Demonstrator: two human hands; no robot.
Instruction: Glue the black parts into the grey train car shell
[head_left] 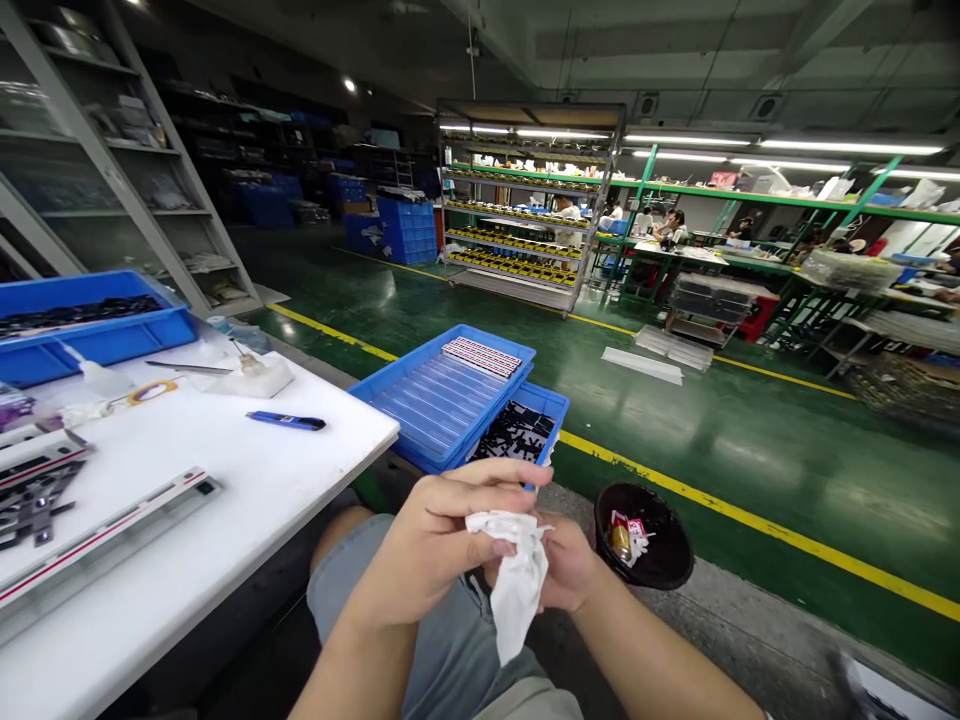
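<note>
A crumpled white cloth or tissue (pixel 517 585) hangs between my two hands, above my lap. My left hand (pixel 442 540) pinches it from the left side, thumb across its front and fingers over the top. Behind and to the right of the cloth, my right hand (pixel 566 565) grips it, with its fingers partly hidden by the white material. To the left, the white table (pixel 300 470) bears a blue cutter knife (pixel 286 421) and a long pale strip with a red line (pixel 112 535).
Blue trays (pixel 360 385) with clear strips stand beyond the table corner, over a blue bin of black parts (pixel 517 430). A black waste bin (pixel 675 550) is at the right. Another blue bin (pixel 127 345) sits at the table's back left. People sit far off.
</note>
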